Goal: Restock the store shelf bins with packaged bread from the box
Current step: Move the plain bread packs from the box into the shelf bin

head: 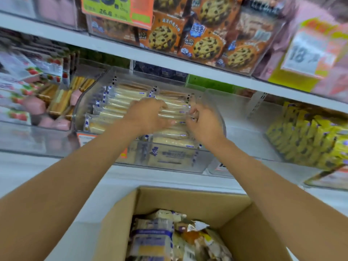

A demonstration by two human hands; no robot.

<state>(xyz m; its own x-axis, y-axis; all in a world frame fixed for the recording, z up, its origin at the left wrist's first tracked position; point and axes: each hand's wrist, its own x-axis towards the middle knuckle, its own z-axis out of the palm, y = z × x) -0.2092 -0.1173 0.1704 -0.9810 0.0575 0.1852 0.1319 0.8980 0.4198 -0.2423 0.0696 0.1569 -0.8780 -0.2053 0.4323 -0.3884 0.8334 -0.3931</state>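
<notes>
Two hands were inside the clear bin (pixel 208 160) on the middle shelf (pixel 243 117), which held rows of bread packs (pixel 120 102) in clear wrappers with blue-and-white ends. The left hand (pixel 148 114) lay on the right-hand row with its fingers curled over the packs. The right hand (pixel 202 120), just beside it, pinched a wrapper end at the same row; motion blur hid the finer detail of both grips. Both forearms reached over an open cardboard box (pixel 188 202) below the shelf, in which more wrapped packs (pixel 152 236) lay loose.

Left of the bin stood pink packets (pixel 35 106) and strawberry-printed packs (pixel 22 87). To the right, past a bare stretch of shelf, sat yellow packs (pixel 308 140). The shelf above carried orange chocolate-chip cookie packs (pixel 205 48) behind a clear front.

A green and orange price tag (pixel 113 10) on the upper shelf read "26.8". A second tag (pixel 308 53) at the right showed "18". Print on the bread wrappers was too blurred to read.
</notes>
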